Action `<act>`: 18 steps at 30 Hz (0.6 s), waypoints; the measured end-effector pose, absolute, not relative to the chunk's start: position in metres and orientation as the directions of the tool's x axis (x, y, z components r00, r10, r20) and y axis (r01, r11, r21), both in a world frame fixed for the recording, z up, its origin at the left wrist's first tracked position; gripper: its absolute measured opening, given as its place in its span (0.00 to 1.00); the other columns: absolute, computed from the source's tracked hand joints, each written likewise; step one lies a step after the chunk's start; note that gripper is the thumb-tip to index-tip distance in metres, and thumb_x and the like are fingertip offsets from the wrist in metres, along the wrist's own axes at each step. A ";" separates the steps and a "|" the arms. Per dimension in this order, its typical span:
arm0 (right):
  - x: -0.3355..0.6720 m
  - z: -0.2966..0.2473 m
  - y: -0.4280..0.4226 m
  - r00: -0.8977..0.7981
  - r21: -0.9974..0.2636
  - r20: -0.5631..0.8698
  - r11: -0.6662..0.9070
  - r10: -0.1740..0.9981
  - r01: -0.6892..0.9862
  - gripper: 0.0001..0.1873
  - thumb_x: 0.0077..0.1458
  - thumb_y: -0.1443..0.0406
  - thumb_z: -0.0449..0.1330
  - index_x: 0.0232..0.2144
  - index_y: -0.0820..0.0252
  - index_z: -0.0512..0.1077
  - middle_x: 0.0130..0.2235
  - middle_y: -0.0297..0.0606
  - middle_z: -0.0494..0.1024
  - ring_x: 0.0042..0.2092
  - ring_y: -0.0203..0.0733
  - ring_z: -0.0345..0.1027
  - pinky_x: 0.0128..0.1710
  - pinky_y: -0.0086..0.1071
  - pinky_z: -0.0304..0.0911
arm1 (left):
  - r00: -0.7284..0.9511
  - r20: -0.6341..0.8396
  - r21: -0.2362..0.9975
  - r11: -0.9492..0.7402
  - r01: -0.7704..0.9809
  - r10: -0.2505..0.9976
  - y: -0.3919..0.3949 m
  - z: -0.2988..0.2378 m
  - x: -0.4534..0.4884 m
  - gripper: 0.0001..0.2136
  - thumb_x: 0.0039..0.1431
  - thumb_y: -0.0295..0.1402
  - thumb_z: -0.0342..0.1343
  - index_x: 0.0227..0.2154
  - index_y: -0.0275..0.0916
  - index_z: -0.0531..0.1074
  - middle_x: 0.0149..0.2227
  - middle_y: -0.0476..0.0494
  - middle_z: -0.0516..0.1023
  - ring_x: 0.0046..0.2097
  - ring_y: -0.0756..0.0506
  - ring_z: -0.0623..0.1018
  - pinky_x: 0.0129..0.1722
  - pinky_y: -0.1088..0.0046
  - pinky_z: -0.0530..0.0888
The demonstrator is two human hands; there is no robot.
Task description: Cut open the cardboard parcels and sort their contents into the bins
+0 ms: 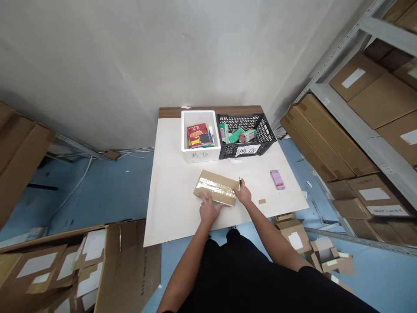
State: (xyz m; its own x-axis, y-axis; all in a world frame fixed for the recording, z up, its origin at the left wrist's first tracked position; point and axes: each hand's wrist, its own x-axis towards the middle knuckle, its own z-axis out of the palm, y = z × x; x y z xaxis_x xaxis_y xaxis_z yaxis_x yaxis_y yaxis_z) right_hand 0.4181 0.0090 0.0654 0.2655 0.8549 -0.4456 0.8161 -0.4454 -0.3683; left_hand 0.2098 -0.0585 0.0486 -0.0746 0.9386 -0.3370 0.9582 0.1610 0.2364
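Observation:
A brown cardboard box, with shiny clear tape across its top, lies slightly slanted on the white table. My left hand grips its near edge, fingers over the top and thumb along the front side. At the box's right end, my right hand is closed around a small black-and-yellow box cutter, whose tip points away from me. Its blade is too small to make out, and I cannot tell whether it touches the cardboard. A small brown cardboard scrap lies right of my right hand.
Behind the box stand a white foam bin with books and a black plastic crate with small green boxes. A pinkish blurred item lies on the table. Carton-filled shelves are right; a large open carton stands lower left.

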 end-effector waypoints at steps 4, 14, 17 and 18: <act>0.450 0.062 0.051 0.252 -0.441 -0.378 -0.413 0.891 0.797 0.44 0.68 0.48 0.56 0.75 0.58 0.46 0.55 0.51 0.80 0.56 0.56 0.75 0.52 0.39 0.66 | -0.067 -0.351 0.190 0.141 0.972 0.934 -0.091 0.049 0.254 0.41 0.68 0.58 0.46 0.75 0.37 0.50 0.73 0.15 0.50 0.45 0.35 0.83 0.42 0.57 0.79; 0.537 0.080 0.037 -0.028 -0.752 -0.450 -0.362 0.892 0.551 0.32 0.69 0.64 0.51 0.72 0.44 0.55 0.39 0.29 0.80 0.22 0.32 0.70 0.36 0.28 0.72 | 0.111 -0.201 0.188 -0.073 0.979 0.973 -0.038 0.059 0.274 0.29 0.72 0.41 0.46 0.73 0.42 0.56 0.74 0.33 0.58 0.74 0.30 0.55 0.67 0.47 0.64; 0.545 0.081 0.032 -0.107 -0.753 -0.492 -0.360 0.864 0.551 0.31 0.68 0.65 0.52 0.70 0.43 0.59 0.37 0.27 0.79 0.21 0.30 0.68 0.31 0.25 0.71 | 0.154 -0.297 0.149 -0.113 0.982 0.942 -0.025 0.049 0.278 0.32 0.71 0.42 0.47 0.75 0.44 0.53 0.77 0.37 0.48 0.77 0.29 0.47 0.72 0.43 0.53; 0.546 0.081 0.033 -0.119 -0.747 -0.505 -0.364 0.855 0.556 0.30 0.68 0.65 0.52 0.70 0.43 0.60 0.37 0.27 0.79 0.21 0.30 0.67 0.30 0.25 0.70 | 0.157 -0.320 0.136 -0.118 0.984 0.934 -0.024 0.046 0.279 0.32 0.71 0.42 0.47 0.75 0.45 0.51 0.78 0.38 0.47 0.77 0.29 0.46 0.72 0.42 0.52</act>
